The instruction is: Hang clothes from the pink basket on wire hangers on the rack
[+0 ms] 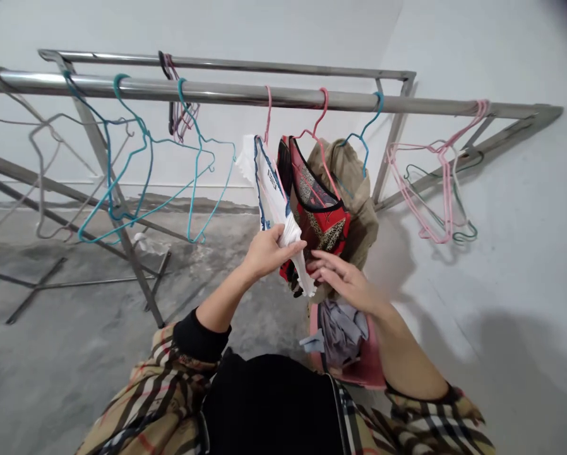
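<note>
A white garment with blue neck trim [270, 189] hangs from a pink hanger [268, 110] on the metal rail. Closed around the front edge of this garment is my left hand [271, 253], thumb on top. My right hand [343, 281] has its fingers stretched out, close to the garment's lower end; whether they touch it I cannot tell. Just behind hangs a red and leopard-print garment with black edging [319, 221] on another pink hanger [322, 114]. Farther right, an olive-brown garment [362, 215] is on a blue hanger [377, 117].
Several teal hangers [193, 183] hang bare at the left of the steel rail [226, 93]. Pink hangers [442, 189] and a green one hang at the right, near the white wall. Below my right arm, a pink basin [371, 373] holds grey clothes [343, 332] on the concrete floor.
</note>
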`<state>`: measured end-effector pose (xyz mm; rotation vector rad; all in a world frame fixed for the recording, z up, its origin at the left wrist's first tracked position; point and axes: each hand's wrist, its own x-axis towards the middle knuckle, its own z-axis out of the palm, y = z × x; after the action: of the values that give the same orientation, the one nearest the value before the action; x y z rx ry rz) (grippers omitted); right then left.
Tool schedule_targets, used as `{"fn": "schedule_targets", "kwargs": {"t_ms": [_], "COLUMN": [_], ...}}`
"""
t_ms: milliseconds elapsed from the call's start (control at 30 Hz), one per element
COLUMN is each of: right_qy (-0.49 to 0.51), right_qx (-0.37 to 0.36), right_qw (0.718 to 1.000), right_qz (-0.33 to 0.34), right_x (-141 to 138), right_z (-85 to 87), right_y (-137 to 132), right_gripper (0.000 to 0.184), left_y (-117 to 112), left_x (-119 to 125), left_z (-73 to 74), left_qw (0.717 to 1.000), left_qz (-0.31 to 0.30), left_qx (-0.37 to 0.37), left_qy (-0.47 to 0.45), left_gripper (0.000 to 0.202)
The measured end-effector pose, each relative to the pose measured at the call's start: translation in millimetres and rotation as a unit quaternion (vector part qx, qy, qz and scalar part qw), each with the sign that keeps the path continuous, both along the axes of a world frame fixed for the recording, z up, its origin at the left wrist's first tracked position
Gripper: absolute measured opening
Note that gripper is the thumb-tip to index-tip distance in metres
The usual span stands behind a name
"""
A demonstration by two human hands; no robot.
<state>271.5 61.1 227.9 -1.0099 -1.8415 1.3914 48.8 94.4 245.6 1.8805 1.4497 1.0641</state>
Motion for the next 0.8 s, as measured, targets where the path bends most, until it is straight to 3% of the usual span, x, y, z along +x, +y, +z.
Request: {"fn": "schedule_targets", "kwargs": {"t_ms": [133, 267, 433, 533, 633, 700, 800], "right_qy": [0.067, 0.131, 0.182, 0.163, 0.162, 0.150, 0.118], "right_qx": [0.006, 0.010, -0.011, 0.003, 0.010, 0.006, -0.002], "right_qw": [0.997, 0.990, 0.980, 0.980, 0.976, 0.975, 0.970], "right_qz": [-0.023, -0.056, -0.073, -0.116, -0.146, -0.165, -0.210], "right_x": [-48.8, -92.4, -123.3, -128.0, -126.9, -124.6, -118.6], "right_z": [10.1, 11.3, 9.0, 0.9, -15.0, -28.7, -50.3], "right_y": [10.6, 10.5, 11.6, 11.4, 11.7, 14.2, 22.4], "right_gripper": [0.062, 0.052, 0.036, 0.030, 0.027, 0.029, 0.031], "left_y": [-19.2, -40.2, -57.2, -61.6, -65.7, -68.5, -71.1], "left_x": [-4.5, -12.2, -24.9, -35.2, -47.9, -57.0, -71.0], "left_z": [5.4, -3.2, -23.1, -24.2, -15.6, -6.4, 8.2], "left_qw": [0.999, 0.976, 0.934, 0.939, 0.952, 0.945, 0.913], "left_qz": [0.003, 0.045, 0.051, 0.008, -0.038, -0.037, 0.008], "left_qx": [0.001, 0.100, 0.173, 0.224, 0.273, 0.321, 0.407], "left_qy": [0.051, 0.189, 0.307, 0.260, 0.134, 0.052, -0.037], "left_gripper": [0.025, 0.010, 0.026, 0.023, 0.025, 0.025, 0.028]}}
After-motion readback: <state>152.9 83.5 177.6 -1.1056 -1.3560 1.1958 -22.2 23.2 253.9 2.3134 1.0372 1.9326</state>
